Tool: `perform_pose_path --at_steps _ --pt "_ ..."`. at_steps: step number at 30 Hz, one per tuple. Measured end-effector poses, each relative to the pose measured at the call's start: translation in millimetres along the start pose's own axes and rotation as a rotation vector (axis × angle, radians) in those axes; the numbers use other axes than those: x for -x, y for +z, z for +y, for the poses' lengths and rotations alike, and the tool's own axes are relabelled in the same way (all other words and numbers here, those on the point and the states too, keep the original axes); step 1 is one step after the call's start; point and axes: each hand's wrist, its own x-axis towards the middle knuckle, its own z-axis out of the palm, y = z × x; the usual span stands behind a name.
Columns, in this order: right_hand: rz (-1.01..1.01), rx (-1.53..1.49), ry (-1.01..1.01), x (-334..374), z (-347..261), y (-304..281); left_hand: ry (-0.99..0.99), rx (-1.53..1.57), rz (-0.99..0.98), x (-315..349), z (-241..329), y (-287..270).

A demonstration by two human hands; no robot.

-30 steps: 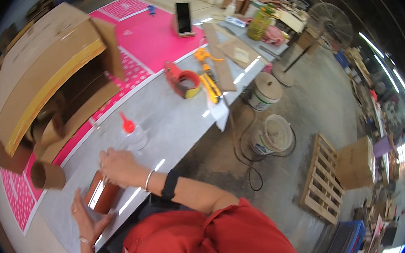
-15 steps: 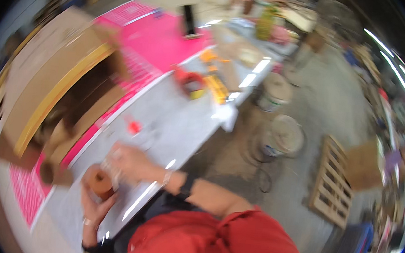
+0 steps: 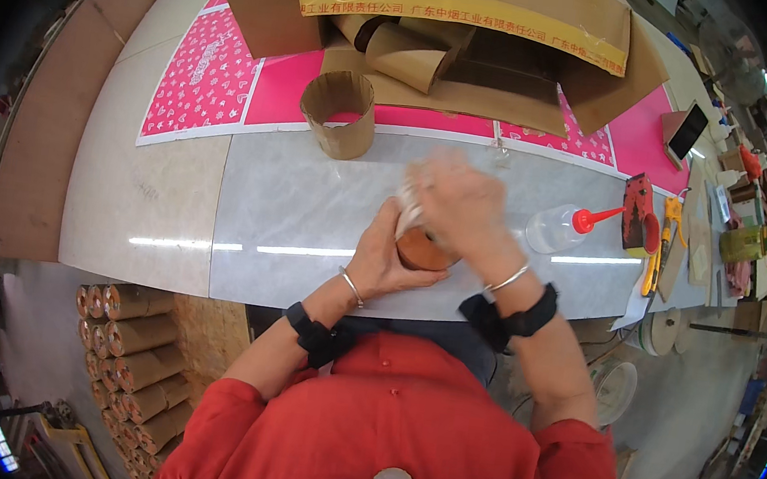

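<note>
My left hand [image 3: 378, 256] is closed around the side of a reddish-brown round piece [image 3: 424, 250], just above the grey tabletop near its front edge. My right hand [image 3: 464, 199], smeared by motion, is bunched directly over that piece. A whitish, crumpled thin material [image 3: 409, 207] shows between the two hands, seemingly gripped by the right fingers; its kind is unclear. The upper part of the brown piece is hidden behind my right hand. Right of the hands, a clear squeeze bottle [image 3: 553, 229] with a red nozzle lies on the table.
A large open carton [image 3: 483, 7] containing brown cardboard tubes stands at the back. In front of it is a short cardboard tube [image 3: 339, 115]. A red tape dispenser [image 3: 638, 215], yellow tool [image 3: 663, 246] and phone [image 3: 687, 131] sit at the right. Paper-wrapped rolls [image 3: 144, 336] are stacked lower left.
My view has swung round, so the table now runs straight across in front of me. The brown piece stays in my left hand; my right hand has moved over it.
</note>
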Motion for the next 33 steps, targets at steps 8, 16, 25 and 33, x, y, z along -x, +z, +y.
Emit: perform_pose_path --at_steps 8,16,25,33 --pt "0.006 -0.263 -0.055 8.9 -36.3 -24.9 0.061 0.098 0.021 3.5 -28.5 16.3" --pt "-0.08 -0.056 0.063 12.6 -3.8 -28.2 -0.171 0.312 0.046 -1.5 -4.6 9.9" --pt "-0.148 -0.176 -0.039 -21.1 -30.1 6.8 -0.024 0.137 0.019 14.6 -26.0 23.2" --pt "-0.038 -0.038 0.013 43.1 -21.0 -40.4 -0.168 0.303 0.05 -1.5 -4.6 11.4"
